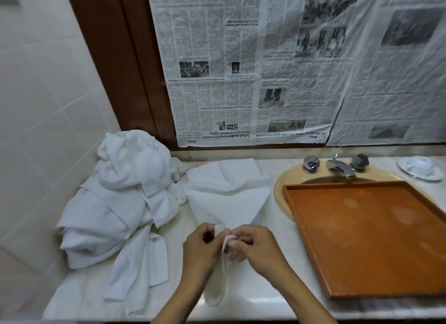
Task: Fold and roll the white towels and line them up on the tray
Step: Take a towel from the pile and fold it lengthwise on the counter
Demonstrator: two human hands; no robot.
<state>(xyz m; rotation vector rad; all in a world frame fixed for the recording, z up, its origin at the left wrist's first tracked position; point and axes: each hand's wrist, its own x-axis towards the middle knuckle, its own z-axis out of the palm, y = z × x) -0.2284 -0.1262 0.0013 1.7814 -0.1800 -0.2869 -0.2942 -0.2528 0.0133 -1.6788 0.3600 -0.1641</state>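
A white towel (229,203) lies spread on the marble counter, folded to a point toward me. My left hand (200,246) and my right hand (255,246) meet at that near corner, and both pinch the towel's edge between fingers and thumb. A strip of the same towel hangs down between my wrists over the counter front. A heap of crumpled white towels (120,203) sits at the left against the tiled wall. The orange-brown wooden tray (362,239) rests over the sink at the right, with nothing on it.
A chrome faucet (337,166) with two knobs stands behind the tray on the yellow sink rim. A white soap dish (420,169) sits at the far right. Newspaper sheets (265,70) cover the wall behind the counter. The counter's front edge runs just below my wrists.
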